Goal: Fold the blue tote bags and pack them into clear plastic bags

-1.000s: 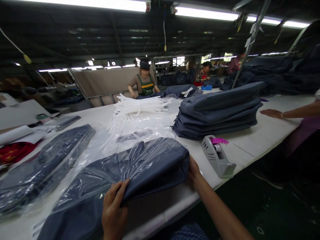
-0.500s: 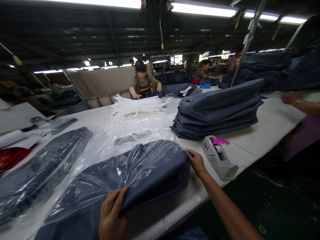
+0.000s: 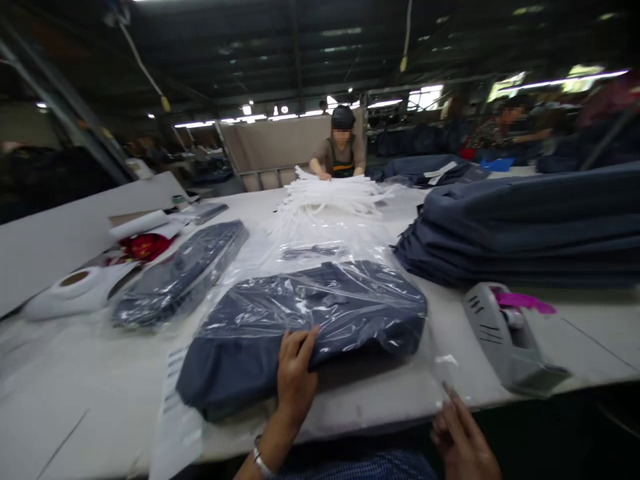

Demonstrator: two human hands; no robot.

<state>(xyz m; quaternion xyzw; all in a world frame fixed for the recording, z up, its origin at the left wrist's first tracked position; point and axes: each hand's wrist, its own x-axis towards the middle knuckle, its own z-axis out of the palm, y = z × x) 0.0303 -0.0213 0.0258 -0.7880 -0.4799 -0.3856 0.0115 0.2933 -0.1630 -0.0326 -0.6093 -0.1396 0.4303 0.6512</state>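
Observation:
A dark blue fabric bundle (image 3: 240, 373) lies on the table in front of me, partly covered by a clear plastic bag (image 3: 350, 300). My left hand (image 3: 296, 373) grips the plastic at the bundle's front edge, fingers on top and thumb hidden. Low on the right, by the table edge, my right hand (image 3: 463, 433) has its fingers drawn together at a loose corner of the plastic. That hand is slightly blurred. A grey tape dispenser (image 3: 505, 340) with a bright pink strip stands just beyond it.
A stack of dark blue fabric pieces (image 3: 525, 227) rises at the right. Another plastic-wrapped bundle (image 3: 185, 273) lies left, near a white roll (image 3: 75, 283) and red material (image 3: 147, 247). White strips (image 3: 330, 197) are heaped at the back, before a co-worker (image 3: 343, 147).
My view has turned right and the bundle lies squarer to me. My right hand has left the bundle's right end and come down towards me with the plastic. My left hand stays at the front edge.

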